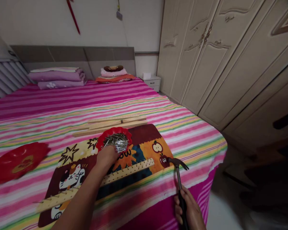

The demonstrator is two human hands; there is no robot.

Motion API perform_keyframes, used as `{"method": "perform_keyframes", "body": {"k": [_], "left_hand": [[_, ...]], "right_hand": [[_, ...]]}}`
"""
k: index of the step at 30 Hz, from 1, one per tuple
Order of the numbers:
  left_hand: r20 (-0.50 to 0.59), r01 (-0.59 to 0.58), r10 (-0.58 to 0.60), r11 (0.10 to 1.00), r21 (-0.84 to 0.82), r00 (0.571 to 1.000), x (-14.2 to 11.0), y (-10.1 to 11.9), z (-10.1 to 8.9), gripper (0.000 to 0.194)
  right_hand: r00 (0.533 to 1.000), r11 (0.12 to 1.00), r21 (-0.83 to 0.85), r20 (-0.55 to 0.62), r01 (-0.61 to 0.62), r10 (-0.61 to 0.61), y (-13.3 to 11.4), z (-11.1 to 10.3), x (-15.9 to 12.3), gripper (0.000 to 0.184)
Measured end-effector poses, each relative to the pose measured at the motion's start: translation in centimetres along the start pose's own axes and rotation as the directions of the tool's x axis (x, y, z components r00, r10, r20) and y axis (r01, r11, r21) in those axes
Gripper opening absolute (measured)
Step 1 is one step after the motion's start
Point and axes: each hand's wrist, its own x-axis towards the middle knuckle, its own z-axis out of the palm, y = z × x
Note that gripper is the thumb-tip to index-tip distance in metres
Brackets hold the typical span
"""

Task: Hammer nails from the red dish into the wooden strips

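My right hand [189,207] is wrapped around the black handle of a claw hammer [179,179], whose head rests near the mat's right edge. My left hand [108,156] reaches into a red scalloped bowl [100,139] full of loose metal nails [118,140]. Its fingertips are hidden there, so I cannot see whether they grip any nails. Under my left forearm runs a long pale wooden strip [124,173] with a row of nails standing up in it. Strip and bowl both lie on a patterned mat [146,131].
Several bare wooden strips [105,124] lie behind the bowl. A red plate [21,163] is at the left on the striped bed cover [187,131]. Folded bedding [60,76] sits by the headboard. Tall wardrobes [206,64] stand along the right side.
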Motion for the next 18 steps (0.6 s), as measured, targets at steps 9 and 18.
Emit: {"method": "perform_keyframes", "body": {"k": [9, 18], "left_hand": [[0.010, -0.029, 0.028, 0.995, 0.091, 1.000, 0.9, 0.3, -0.8, 0.027], [-0.035, -0.111, 0.110, 0.993, -0.028, 0.993, 1.0, -2.3, -0.8, 0.010]], "right_hand": [[1.000, 1.000, 0.025, 0.006, -0.003, 0.002, -0.2, 0.1, 0.0, 0.052], [1.000, 0.999, 0.037, -0.003, 0.019, -0.019, -0.1, 0.3, -0.1, 0.055]]}}
